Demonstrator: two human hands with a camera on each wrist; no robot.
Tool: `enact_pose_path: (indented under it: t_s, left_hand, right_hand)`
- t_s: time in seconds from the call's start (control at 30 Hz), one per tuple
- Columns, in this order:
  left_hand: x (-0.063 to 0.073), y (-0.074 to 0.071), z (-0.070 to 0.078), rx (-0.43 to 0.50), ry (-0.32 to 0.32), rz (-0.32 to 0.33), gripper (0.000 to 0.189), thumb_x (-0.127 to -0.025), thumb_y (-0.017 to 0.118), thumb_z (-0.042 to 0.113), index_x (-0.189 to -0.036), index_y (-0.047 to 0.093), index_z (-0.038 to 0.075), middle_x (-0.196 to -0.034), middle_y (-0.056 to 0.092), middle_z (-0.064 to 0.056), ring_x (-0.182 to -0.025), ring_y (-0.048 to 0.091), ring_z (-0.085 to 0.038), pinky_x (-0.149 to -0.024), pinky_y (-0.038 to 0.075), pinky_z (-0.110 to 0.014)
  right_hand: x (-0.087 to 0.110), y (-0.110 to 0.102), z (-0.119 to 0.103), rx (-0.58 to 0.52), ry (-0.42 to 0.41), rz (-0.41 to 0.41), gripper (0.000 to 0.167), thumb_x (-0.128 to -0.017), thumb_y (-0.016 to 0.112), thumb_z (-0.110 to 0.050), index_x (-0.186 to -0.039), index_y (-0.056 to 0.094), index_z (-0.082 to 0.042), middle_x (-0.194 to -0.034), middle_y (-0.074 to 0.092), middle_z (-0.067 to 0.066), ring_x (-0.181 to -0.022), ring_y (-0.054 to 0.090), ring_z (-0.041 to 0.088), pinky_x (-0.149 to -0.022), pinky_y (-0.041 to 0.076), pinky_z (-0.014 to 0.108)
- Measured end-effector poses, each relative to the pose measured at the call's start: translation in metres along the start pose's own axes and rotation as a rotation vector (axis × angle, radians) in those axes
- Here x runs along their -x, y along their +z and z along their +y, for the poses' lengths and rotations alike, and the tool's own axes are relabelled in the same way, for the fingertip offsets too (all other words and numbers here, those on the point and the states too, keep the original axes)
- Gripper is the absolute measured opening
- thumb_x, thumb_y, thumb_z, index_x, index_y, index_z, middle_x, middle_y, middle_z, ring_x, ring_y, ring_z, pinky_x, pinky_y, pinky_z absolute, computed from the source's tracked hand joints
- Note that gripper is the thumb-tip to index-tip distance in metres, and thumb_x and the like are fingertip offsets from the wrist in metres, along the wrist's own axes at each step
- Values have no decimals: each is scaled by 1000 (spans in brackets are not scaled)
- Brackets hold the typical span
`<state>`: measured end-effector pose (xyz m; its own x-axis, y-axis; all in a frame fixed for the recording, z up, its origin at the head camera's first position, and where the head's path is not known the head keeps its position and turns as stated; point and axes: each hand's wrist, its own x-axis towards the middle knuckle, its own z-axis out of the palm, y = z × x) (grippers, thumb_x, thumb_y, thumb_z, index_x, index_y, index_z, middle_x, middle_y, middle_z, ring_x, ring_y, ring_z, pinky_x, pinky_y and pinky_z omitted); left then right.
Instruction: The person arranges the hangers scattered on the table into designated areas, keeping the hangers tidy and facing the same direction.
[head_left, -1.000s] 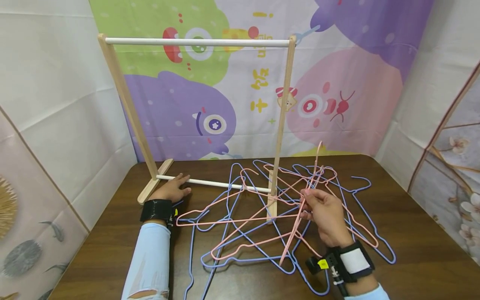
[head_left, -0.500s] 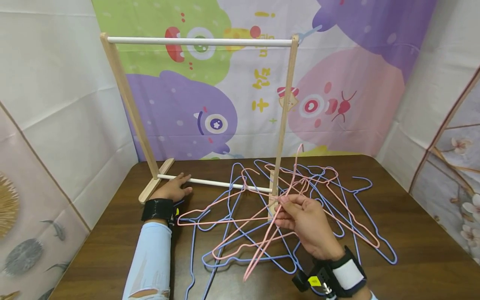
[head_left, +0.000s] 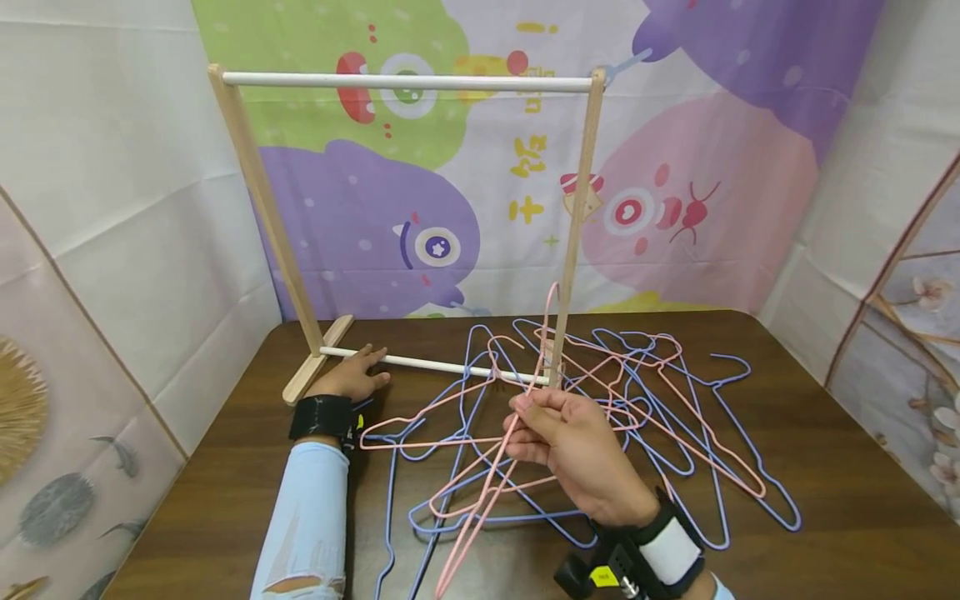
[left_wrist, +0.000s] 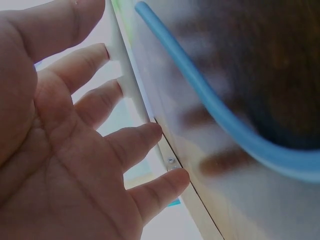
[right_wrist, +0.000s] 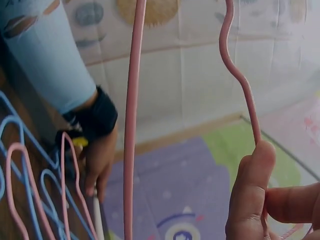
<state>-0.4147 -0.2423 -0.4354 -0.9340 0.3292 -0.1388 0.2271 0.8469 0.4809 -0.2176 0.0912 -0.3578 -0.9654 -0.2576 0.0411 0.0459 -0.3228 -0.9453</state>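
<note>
My right hand (head_left: 573, 450) pinches a pink wire hanger (head_left: 487, 492) between thumb and fingers, tilted, its hook pointing up in front of the rack's right post. In the right wrist view the held hanger's long bar (right_wrist: 132, 120) and wavy shoulder wire stand apart, with fingers (right_wrist: 250, 185) on the shoulder. At the left end of the rack, my left hand (head_left: 348, 377) lies by the lower white bar (head_left: 435, 364), its fingers extended. The left wrist view gives its palm (left_wrist: 65, 150) with spread fingers and a blue hanger wire (left_wrist: 200, 90) close by.
A wooden rack with a white top bar (head_left: 408, 82) stands on the brown table (head_left: 225, 500). Several blue and pink hangers lie tangled around its right foot, including a blue hanger (head_left: 757, 450) at far right. A printed cloth (head_left: 525, 250) hangs behind.
My right hand has moved left with the pink hanger, drawing it away from the hangers on the right; one blue hanger there has shifted. The left hand stays by the lower bar.
</note>
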Motion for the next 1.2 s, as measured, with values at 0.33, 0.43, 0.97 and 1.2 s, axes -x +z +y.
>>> enact_pose_path:
  t_s: [0.33, 0.43, 0.97, 1.2]
  left_hand:
    - [-3, 4, 1, 0, 1, 6, 61, -107, 53, 22, -158, 31, -2, -163, 15, -35, -148, 18, -56, -119, 23, -65]
    - [-2, 4, 0, 1, 2, 10, 61, -106, 53, 22, -158, 32, -2, -163, 15, -35, -148, 18, -57, -119, 23, -65]
    - [-2, 1, -3, 10, -24, 17, 61, -106, 53, 23, -159, 32, 0, -164, 14, -34, -148, 18, -56, -119, 22, -65]
    - [-4, 3, -2, 11, -22, 26, 61, -106, 53, 23, -158, 33, 0, -164, 16, -34, -148, 20, -55, -120, 23, -63]
  right_hand:
    - [-3, 26, -20, -25, -12, -91, 10, -105, 56, -6, -105, 61, 3, -83, 69, 9, -70, 68, 14, -69, 61, 25]
    - [-2, 34, -27, -51, -16, -98, 11, -106, 55, -6, -108, 61, 4, -83, 69, 8, -69, 68, 13, -69, 61, 24]
    - [-35, 76, -47, 0, 28, -218, 21, -106, 50, -1, -122, 56, 11, -83, 65, 7, -66, 63, 10, -62, 56, 19]
    - [-68, 88, -69, 149, -23, -188, 21, -106, 51, -2, -121, 59, 11, -79, 63, 5, -62, 59, 9, -57, 52, 17]
